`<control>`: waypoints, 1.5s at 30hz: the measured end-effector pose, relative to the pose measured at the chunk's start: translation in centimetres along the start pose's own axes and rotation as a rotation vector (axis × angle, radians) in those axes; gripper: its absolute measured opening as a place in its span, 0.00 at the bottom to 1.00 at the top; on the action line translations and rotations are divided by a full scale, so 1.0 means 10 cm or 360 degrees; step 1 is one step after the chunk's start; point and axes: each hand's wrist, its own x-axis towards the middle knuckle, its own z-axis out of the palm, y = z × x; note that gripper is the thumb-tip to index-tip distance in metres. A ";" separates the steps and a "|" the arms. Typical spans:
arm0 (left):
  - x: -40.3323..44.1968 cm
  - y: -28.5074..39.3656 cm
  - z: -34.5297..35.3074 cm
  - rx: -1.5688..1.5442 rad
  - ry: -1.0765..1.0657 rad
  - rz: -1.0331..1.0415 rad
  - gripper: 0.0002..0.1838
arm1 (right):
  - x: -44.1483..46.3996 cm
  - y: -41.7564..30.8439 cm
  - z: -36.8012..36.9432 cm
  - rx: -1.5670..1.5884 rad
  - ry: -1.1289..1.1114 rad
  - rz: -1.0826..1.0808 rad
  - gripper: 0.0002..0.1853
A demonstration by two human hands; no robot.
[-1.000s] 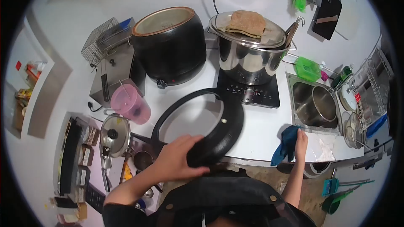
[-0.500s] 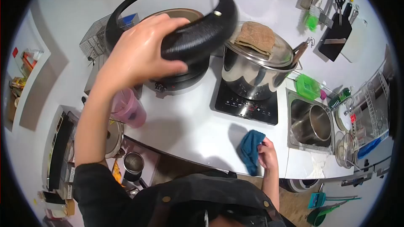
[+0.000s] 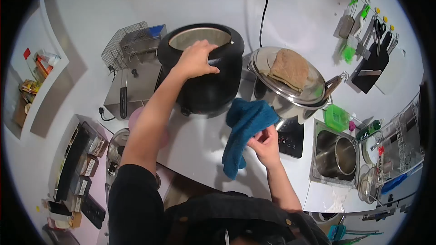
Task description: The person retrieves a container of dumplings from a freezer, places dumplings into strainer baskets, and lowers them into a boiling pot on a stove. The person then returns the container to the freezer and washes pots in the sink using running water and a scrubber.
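Observation:
The black ring-shaped rim sits on top of the black round warmer, whose pale inside shows through its opening. My left hand grips the front of this rim, thumb low on its outer side and fingers over the top. In my right hand a blue cloth is pinched, hanging over the counter between the warmer and the steel pot. On the pot's tilted glass lid rests a folded brown cloth.
Right of the black induction cooker is a sink with a metal pot. A fryer with wire baskets stands at left. My left forearm partly covers a pink pitcher. Utensils hang at upper right.
My left hand has lifted the black rim from over the counter and lowered it onto the warmer. My right hand has brought the blue cloth left and up, nearer the warmer.

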 end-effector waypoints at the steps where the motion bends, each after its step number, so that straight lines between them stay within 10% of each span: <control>1: 0.04 -0.02 0.00 -0.0081 -0.0079 -0.0071 0.36 | 0.04 0.01 0.04 -0.0106 0.0043 0.0015 0.25; 12: 0.02 -0.06 0.16 -0.0059 0.0131 -0.0095 0.35 | 0.54 0.26 0.18 -0.1154 0.0250 -0.0548 0.19; 19: -0.31 0.04 0.01 -0.0364 0.0696 -0.0167 0.33 | 1.06 0.70 0.30 -0.0972 0.0659 -0.0723 0.19; 26: -1.06 -0.10 0.24 -0.0665 0.1103 -0.0558 0.12 | 1.78 1.38 -0.20 -0.1921 0.0411 -0.0527 0.45; 30: -1.36 -0.31 0.42 -0.0596 0.1243 -0.0423 0.11 | 1.78 1.61 0.10 -0.0926 0.0187 -0.0041 0.32; 35: -1.42 -0.35 0.49 -0.0492 0.1229 -0.0491 0.11 | 1.96 1.34 0.45 -0.1870 -0.0312 -0.0525 0.19; 45: -1.40 -0.34 0.70 -0.0500 0.1097 -0.0535 0.11 | 1.72 1.78 0.23 -0.1452 -0.0374 -0.0229 0.20</control>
